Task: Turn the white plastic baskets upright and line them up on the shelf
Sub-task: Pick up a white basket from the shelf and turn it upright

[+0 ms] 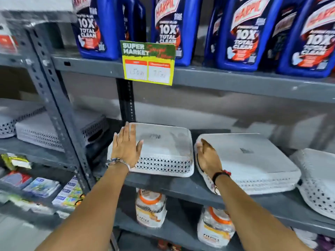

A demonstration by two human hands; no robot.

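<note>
Baskets of white plastic lie upside down along the grey metal shelf: a single basket near the shelf's left end by the upright post, a stack of baskets just right of it reaching the front edge, and a third basket tilted at the right. The left hand lies flat with fingers spread, gripping nothing, on the single basket's left edge, while the right hand curls loosely around the stack's left front corner. Blue detergent bottles stand on the shelf above, behind a yellow price tag.
</note>
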